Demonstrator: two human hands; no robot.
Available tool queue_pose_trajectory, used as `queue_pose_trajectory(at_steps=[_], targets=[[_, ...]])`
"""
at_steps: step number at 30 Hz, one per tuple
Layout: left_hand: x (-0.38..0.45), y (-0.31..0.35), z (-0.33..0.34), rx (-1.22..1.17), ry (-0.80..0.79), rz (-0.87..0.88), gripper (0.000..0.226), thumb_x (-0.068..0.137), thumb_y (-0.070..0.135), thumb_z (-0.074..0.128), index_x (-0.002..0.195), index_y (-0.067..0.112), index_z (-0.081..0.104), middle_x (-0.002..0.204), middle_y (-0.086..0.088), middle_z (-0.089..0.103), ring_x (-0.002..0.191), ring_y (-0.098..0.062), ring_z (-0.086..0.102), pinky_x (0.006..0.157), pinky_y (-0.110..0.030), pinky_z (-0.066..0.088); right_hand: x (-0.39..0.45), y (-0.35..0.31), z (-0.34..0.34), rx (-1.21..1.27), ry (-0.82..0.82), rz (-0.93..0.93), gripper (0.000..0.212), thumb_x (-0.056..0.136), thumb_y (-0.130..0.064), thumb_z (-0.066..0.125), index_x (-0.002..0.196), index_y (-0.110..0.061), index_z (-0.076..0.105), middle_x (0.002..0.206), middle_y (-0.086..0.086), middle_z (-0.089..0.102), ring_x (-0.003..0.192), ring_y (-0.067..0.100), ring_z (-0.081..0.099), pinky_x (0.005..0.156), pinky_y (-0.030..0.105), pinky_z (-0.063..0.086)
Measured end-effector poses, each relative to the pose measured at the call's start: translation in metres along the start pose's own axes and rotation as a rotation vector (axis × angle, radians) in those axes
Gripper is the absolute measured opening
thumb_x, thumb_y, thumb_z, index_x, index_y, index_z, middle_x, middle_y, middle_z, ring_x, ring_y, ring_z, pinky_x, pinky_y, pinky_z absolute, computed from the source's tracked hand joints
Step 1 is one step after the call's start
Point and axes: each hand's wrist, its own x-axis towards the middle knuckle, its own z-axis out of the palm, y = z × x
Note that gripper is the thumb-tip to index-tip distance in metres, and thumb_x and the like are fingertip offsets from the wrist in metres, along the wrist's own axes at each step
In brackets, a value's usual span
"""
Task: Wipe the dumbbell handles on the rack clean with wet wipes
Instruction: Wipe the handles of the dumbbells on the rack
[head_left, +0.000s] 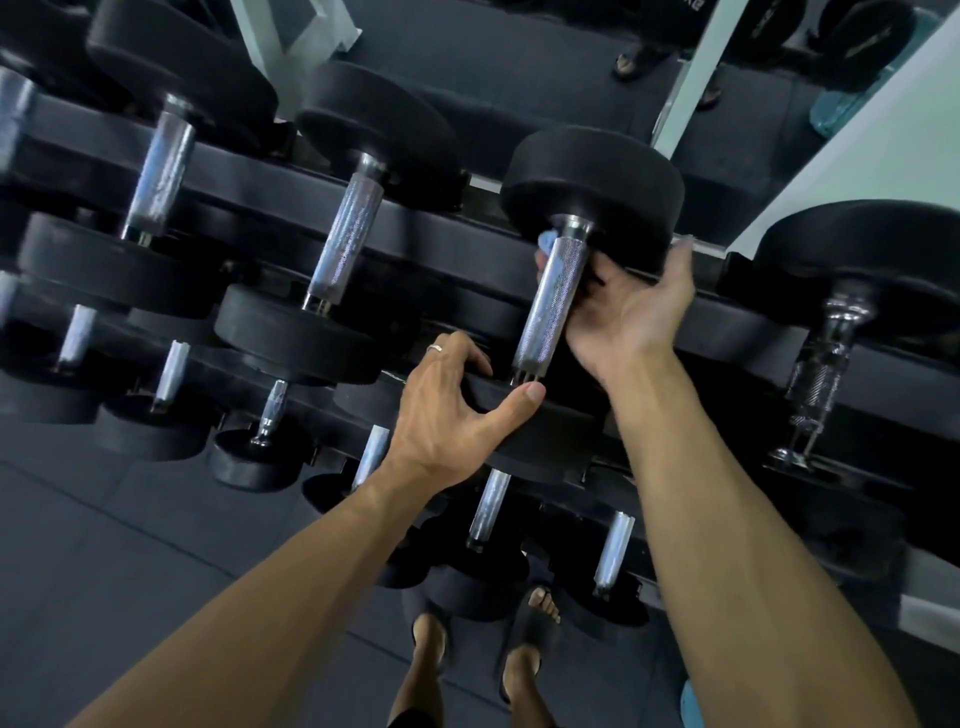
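Observation:
A black dumbbell with a knurled chrome handle (551, 301) lies on the top tier of the rack (249, 182). My right hand (631, 312) reaches under that handle from the right, its fingers curled round the underside. A pale blue wet wipe (546, 243) pokes out on the handle's left side near the far weight head (592, 179). My left hand (449, 410) grips the rim of the dumbbell's near weight head (524, 434), thumb on top. A ring sits on one left finger.
Several more dumbbells with chrome handles fill the rack's tiers to the left (349, 231), below (488, 506) and at the right (826, 374). A mirror (519, 62) stands behind the rack. My sandalled feet (524, 654) stand on dark rubber floor tiles (130, 545).

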Motion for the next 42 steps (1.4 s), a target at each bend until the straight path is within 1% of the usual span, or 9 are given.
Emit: queue_pose_trajectory(at_steps=[5,10,15,20,25,29,33,37,42], targets=[[-0.001,0.001,-0.001,-0.01,0.003,-0.005,0.054,0.07,0.068,0.058,0.082,0.016,0.051,0.085,0.005,0.056,0.084,-0.008,0.053,0.073,-0.012,0.036,-0.022,0.002,-0.022,-0.673,-0.058,0.209,0.118,0.087,-0.083,-0.001,0.116,0.011,0.065,0.114,0.026,0.07,0.108,0.033,0.069,0.097,0.041,0.048],[-0.001,0.002,-0.001,-0.009,0.004,-0.004,0.053,0.07,0.067,0.058,0.081,0.016,0.05,0.084,0.005,0.056,0.083,-0.008,0.053,0.073,-0.011,0.035,-0.006,-0.006,-0.017,-0.398,-0.011,0.173,0.109,0.09,-0.08,0.007,0.118,0.01,0.063,0.115,0.03,0.068,0.114,0.037,0.065,0.105,0.044,0.045],[-0.002,0.002,-0.001,-0.015,0.007,-0.005,0.053,0.07,0.066,0.058,0.081,0.016,0.05,0.084,0.004,0.055,0.082,-0.009,0.052,0.073,-0.014,0.036,-0.015,0.0,-0.028,-0.81,-0.094,0.341,0.108,0.094,-0.073,0.005,0.107,0.012,0.068,0.109,0.027,0.071,0.108,0.034,0.068,0.09,0.037,0.05],[-0.002,0.003,-0.001,-0.019,0.006,-0.013,0.054,0.07,0.067,0.058,0.082,0.015,0.05,0.084,0.003,0.056,0.082,-0.008,0.052,0.074,-0.014,0.036,-0.006,-0.004,-0.022,-0.433,0.055,0.191,0.064,0.1,-0.043,0.027,0.107,0.007,0.067,0.109,0.027,0.07,0.097,0.035,0.067,0.084,0.036,0.053],[-0.003,0.004,-0.001,-0.019,0.012,-0.016,0.053,0.071,0.067,0.058,0.081,0.016,0.05,0.085,0.003,0.057,0.082,-0.009,0.053,0.073,-0.011,0.035,-0.023,0.002,-0.036,-0.964,0.05,0.178,0.023,0.089,0.008,0.051,0.082,-0.004,0.071,0.077,0.01,0.069,0.072,0.021,0.064,0.068,0.028,0.053],[-0.003,0.007,-0.002,-0.012,0.008,-0.019,0.053,0.07,0.067,0.057,0.08,0.016,0.05,0.084,0.003,0.056,0.081,-0.009,0.052,0.072,-0.011,0.035,-0.033,-0.009,-0.037,-1.229,0.016,0.086,0.023,0.09,0.001,0.063,0.086,-0.019,0.074,0.079,0.0,0.073,0.074,0.009,0.065,0.067,0.023,0.047],[-0.002,0.012,-0.005,0.001,-0.043,-0.049,0.055,0.066,0.072,0.055,0.086,0.022,0.053,0.089,0.009,0.056,0.086,-0.005,0.053,0.074,-0.012,0.036,-0.062,-0.021,-0.034,-1.05,0.015,-0.089,0.024,0.091,0.002,0.062,0.098,-0.017,0.074,0.094,0.003,0.077,0.086,0.016,0.073,0.079,0.027,0.055],[-0.001,0.018,-0.009,0.022,-0.184,-0.057,0.079,0.062,0.079,0.057,0.12,0.025,0.055,0.109,0.014,0.059,0.107,-0.005,0.055,0.095,-0.025,0.045,-0.084,-0.021,-0.015,-0.984,-0.005,-0.149,0.023,0.093,0.001,0.06,0.103,-0.015,0.073,0.1,0.01,0.076,0.09,0.022,0.073,0.076,0.027,0.056],[0.011,0.019,-0.029,-0.185,-0.297,0.073,0.08,0.074,0.046,0.08,0.142,0.03,0.042,0.118,0.016,0.057,0.113,0.002,0.052,0.097,-0.013,0.039,-0.094,0.007,0.012,-1.056,0.18,-0.267,0.015,0.086,-0.001,0.071,0.091,-0.015,0.074,0.089,0.005,0.076,0.08,0.016,0.072,0.079,0.033,0.059]])
